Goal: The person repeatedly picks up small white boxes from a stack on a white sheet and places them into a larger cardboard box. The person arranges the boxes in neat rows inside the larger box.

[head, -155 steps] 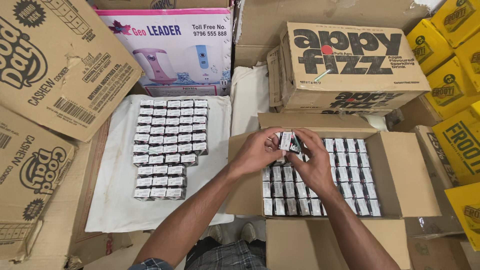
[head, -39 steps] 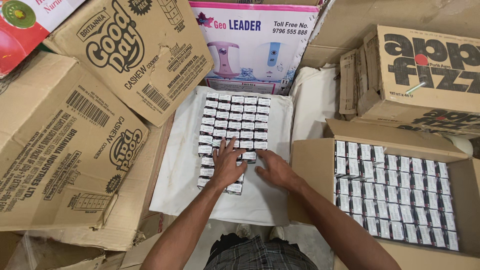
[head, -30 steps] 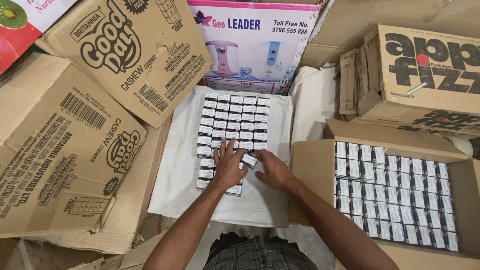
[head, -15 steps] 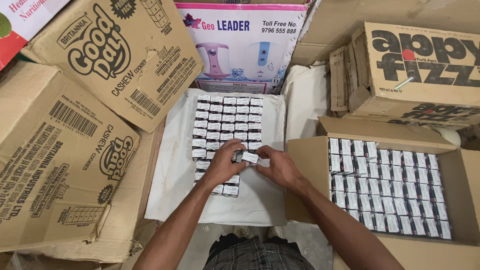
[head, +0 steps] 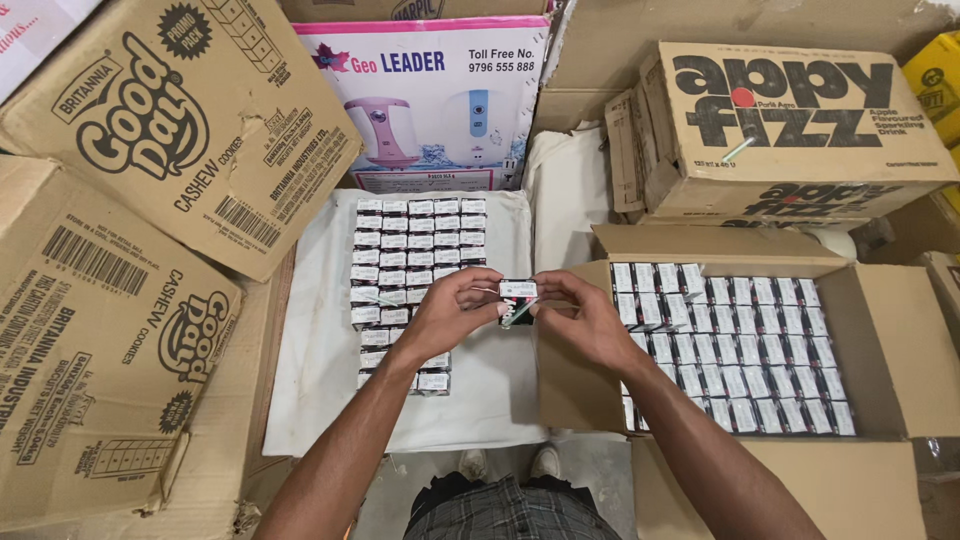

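Both of my hands hold one small white-and-black carton between them, raised above the white cloth. My left hand grips its left end and my right hand its right end. Behind and under my left hand, several matching small cartons lie in tidy rows on the cloth. To the right, an open cardboard box is packed with rows of the same small cartons.
Large printed cardboard boxes lean along the left. A white and pink appliance box stands at the back. A brown drinks carton sits at the back right, with yellow cartons beyond. My feet show below.
My hands pressed on the rows on the cloth a second ago. They have since lifted to the right with one small carton held between them.
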